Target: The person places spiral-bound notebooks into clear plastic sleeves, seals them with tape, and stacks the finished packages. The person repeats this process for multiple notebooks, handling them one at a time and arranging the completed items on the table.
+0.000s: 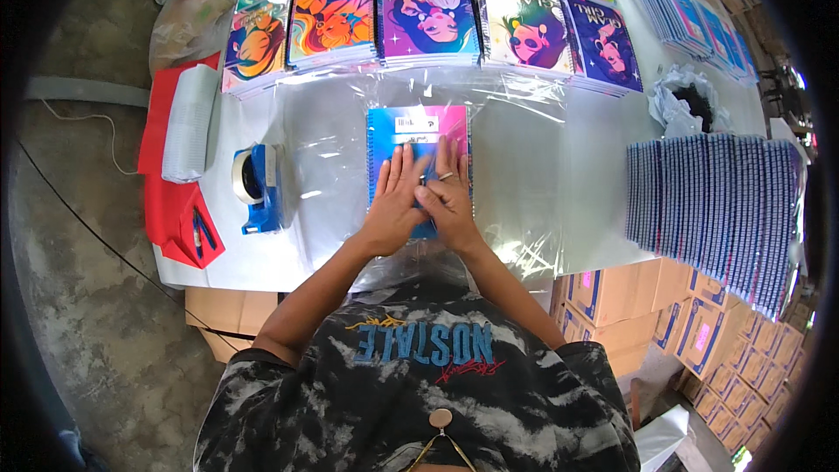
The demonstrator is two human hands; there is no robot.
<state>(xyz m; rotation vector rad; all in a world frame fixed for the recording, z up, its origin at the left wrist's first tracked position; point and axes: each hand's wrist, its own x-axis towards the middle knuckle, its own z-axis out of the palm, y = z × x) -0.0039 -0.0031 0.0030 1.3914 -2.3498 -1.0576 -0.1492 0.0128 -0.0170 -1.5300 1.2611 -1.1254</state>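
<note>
A spiral notebook [380, 127] with a blue and pink cover lies on the table in front of me, a white label near its far edge. Beneath it spreads a sheet of clear plastic film [516, 153], wrinkled and shiny. My left hand [398, 197] rests flat on the left half of the cover, fingers stretched forward. On the right half lies my right hand [450, 197], fingers extended and a ring on one. The two thumbs meet near the middle of the cover.
Several stacks of colourful illustrated notebooks [428, 22] line the far side. A blue tape dispenser [262, 188] stands at left, beside red sheets [175, 223] with pens. At right sit a long row of spiral notebooks [712, 210] and a crumpled plastic bag [669, 92]. Cartons [612, 293] stand below.
</note>
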